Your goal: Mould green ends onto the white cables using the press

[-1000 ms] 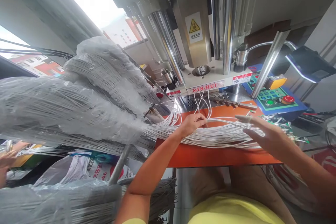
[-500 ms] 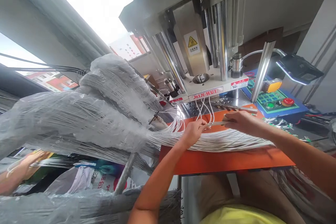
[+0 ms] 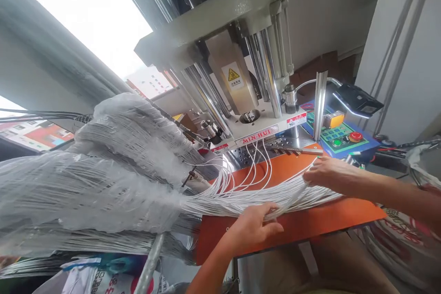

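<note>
A thick bundle of white cables (image 3: 237, 202) runs across the orange work surface (image 3: 358, 211). My left hand (image 3: 255, 227) is at the bundle's front edge, thumb and fingers apart, with its fingertips by the nearest strands. Farther right, my right hand (image 3: 320, 174) is closed round white cables over the bundle; a green tip shows by its fingers, and exactly how many strands it grips is hidden. Three loose white cables (image 3: 254, 165) hang in loops from the press (image 3: 260, 134) down to the bundle.
Plastic-wrapped cable bundles (image 3: 113, 202) fill the left side on a metal rail (image 3: 151, 262). Behind the work surface stands the press, with a blue control box (image 3: 365, 144), an upright metal post (image 3: 320, 105) and a lamp (image 3: 358, 99) at right.
My left hand has let go of the strands held between both hands and dropped to the bundle's front edge, fingers spread. My right hand has come down onto the bundle. The view has shifted.
</note>
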{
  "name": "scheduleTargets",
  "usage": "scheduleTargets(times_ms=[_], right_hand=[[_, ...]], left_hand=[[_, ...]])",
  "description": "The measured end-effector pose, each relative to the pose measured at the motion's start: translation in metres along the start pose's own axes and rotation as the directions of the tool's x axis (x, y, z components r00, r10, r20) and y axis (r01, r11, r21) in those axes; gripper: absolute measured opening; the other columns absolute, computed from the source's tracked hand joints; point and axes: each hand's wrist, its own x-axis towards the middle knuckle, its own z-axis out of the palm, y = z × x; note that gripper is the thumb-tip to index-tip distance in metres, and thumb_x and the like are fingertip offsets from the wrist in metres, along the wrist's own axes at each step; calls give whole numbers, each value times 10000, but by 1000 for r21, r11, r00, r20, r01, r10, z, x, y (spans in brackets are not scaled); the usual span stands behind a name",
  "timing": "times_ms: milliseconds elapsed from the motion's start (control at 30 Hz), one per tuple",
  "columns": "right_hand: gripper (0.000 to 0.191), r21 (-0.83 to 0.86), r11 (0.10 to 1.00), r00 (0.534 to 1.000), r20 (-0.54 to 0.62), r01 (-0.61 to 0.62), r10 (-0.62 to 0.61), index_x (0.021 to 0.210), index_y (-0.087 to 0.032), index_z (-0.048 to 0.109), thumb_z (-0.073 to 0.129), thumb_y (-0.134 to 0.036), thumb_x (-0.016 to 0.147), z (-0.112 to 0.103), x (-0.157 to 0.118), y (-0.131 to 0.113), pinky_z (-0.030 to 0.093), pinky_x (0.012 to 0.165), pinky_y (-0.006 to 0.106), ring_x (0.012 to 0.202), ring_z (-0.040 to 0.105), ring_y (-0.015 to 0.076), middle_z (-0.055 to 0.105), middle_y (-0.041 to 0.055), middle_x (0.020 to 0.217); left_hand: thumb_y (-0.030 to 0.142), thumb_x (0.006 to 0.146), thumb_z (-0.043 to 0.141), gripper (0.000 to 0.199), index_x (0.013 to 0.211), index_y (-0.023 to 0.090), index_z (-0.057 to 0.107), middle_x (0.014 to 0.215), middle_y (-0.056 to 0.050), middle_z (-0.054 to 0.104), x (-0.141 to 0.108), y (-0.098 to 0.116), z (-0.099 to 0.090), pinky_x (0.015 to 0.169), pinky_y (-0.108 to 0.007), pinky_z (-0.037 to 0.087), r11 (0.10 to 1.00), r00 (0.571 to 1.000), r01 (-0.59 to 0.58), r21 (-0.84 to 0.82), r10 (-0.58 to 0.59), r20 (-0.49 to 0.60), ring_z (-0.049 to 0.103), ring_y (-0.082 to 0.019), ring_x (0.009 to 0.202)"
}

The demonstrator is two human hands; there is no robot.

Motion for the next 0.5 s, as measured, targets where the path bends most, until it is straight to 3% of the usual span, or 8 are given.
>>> scheduleTargets(times_ms=[67,167,233,300,367,433,500], right_hand=[[129,-92,987,991,32,131,-129,792,-221,605,526,-246,890,3,16,-23,265,664,330,695,562,181,647,16,703],[65,-134,978,986,69,160,-152,769,-200,605,575,-150,797,8,34,-39,287,707,357,680,580,194,649,35,679],[139,-113,985,992,7,129,-129,862,-216,614,539,-129,785,12,33,-23,308,728,369,679,584,199,646,25,684],[308,-99,994,995,-82,46,-54,1026,-254,610,473,-108,792,16,21,10,332,743,386,690,587,209,650,21,714],[494,-83,989,976,-187,-125,108,1243,-277,540,429,-108,791,19,2,46,362,715,400,770,607,249,680,68,863],[611,2,964,930,-264,-265,256,1384,-300,437,469,-180,786,20,-17,70,404,693,430,910,605,321,672,110,1029],[609,228,931,898,-277,-285,342,1420,-343,401,491,-286,820,16,-28,75,460,750,473,1041,579,355,649,99,1149]], left_hand=[[447,711,753,593,1211,201,548,975,-72,663,13,15,10,753,-295,454,939,997,13,-345,12,70,608,-201,855],[509,698,742,559,1082,142,568,737,-32,603,41,25,28,498,-216,368,700,998,57,-712,-25,55,509,-103,540],[499,712,733,532,1067,139,566,617,30,514,51,23,35,399,-189,197,602,995,92,-793,-86,50,324,-41,414],[477,754,703,517,1115,135,564,578,56,467,49,18,34,388,-201,94,581,994,105,-807,-96,61,207,-23,392],[469,808,648,491,1145,121,567,571,52,460,39,13,28,393,-212,63,584,994,98,-806,-97,50,174,-24,396],[455,826,630,483,1166,118,559,584,43,470,29,10,20,394,-214,59,578,992,104,-810,-120,42,176,-29,406],[444,829,631,469,1168,128,554,594,43,471,24,10,15,390,-209,71,558,989,130,-819,-131,67,188,-34,409]])
